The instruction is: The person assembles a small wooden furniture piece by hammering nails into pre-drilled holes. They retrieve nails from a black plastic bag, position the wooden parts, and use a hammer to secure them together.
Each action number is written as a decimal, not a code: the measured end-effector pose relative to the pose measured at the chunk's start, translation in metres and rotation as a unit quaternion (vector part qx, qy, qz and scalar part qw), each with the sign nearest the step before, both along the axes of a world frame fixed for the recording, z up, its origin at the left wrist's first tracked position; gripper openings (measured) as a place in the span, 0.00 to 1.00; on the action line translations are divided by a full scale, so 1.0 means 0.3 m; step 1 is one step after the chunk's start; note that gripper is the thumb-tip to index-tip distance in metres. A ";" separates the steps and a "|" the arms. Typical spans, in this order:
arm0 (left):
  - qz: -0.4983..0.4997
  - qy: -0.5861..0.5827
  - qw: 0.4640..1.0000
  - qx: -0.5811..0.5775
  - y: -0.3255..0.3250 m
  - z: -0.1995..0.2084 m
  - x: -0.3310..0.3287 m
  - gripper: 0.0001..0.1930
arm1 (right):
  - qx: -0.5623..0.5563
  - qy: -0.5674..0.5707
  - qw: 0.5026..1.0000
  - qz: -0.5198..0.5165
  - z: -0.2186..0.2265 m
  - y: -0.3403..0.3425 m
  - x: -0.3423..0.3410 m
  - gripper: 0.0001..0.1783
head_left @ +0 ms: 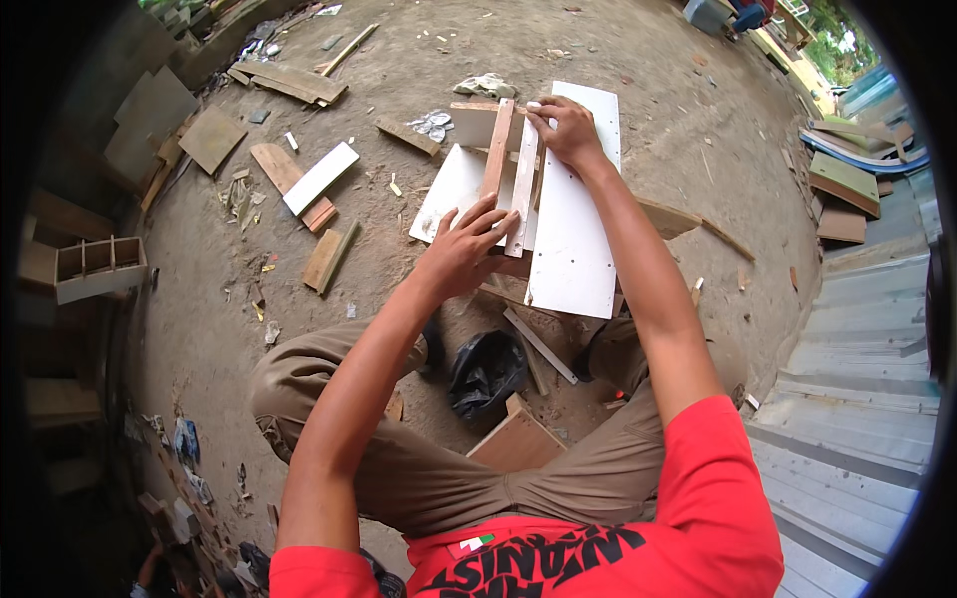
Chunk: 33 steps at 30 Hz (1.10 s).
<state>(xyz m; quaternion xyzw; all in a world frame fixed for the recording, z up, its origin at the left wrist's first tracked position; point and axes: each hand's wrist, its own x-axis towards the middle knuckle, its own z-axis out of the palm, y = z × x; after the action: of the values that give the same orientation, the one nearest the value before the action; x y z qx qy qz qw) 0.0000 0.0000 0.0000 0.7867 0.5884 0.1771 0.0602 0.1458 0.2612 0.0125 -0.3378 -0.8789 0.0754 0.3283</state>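
In front of me stands a wooden assembly of white-faced boards. Its long white panel, dotted with small holes, lies to the right, and a second white board shows on the left. Between them run a bare reddish wooden strip and a white wooden strip. My left hand is closed at the near end of the strips, fingers over the reddish one and reaching the white one. My right hand is pinched at the white strip's far end; what its fingertips hold is too small to make out.
A black plastic bag and a brown wooden board lie between my legs. Offcuts, including a white block, litter the dirt floor to the left. Corrugated metal sheets lie on the right; a compartmented wooden box stands far left.
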 end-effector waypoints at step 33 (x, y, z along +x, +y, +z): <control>-0.004 -0.031 1.000 0.003 -0.023 -0.004 -0.022 0.38 | 0.009 -0.017 0.991 -0.135 -0.003 -0.094 0.046 0.28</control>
<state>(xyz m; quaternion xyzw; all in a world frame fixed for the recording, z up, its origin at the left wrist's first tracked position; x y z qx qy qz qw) -0.0065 -0.0070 -0.0013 0.7831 0.5830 0.2026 0.0769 0.1597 0.2332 0.0117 -0.4519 -0.8311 0.0170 0.3236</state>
